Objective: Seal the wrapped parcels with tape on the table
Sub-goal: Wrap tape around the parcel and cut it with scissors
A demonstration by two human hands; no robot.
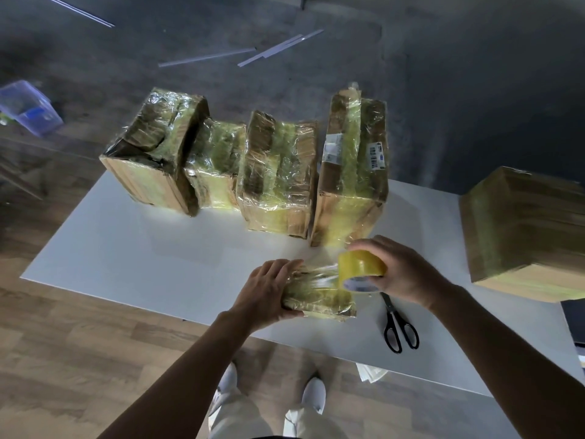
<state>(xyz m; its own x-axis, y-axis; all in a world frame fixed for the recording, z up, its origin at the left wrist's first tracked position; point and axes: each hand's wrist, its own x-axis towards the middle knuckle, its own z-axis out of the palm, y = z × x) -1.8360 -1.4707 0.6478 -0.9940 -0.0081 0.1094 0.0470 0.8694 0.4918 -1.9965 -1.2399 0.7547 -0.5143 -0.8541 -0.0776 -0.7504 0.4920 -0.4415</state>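
Your left hand [269, 289] grips the 6 o'clock parcel [319, 301] steady so your right hand [405, 274], clutching the tape roll [361, 267], can pull taut.

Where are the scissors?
Head view: the scissors lie on the table, right of the small parcel, tips under the right hand holding the tape roll.

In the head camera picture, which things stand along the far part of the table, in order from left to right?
Tilted large parcel → small low parcel → middle parcel → tall parcel with labels → brown box, which stands apart at the right edge.
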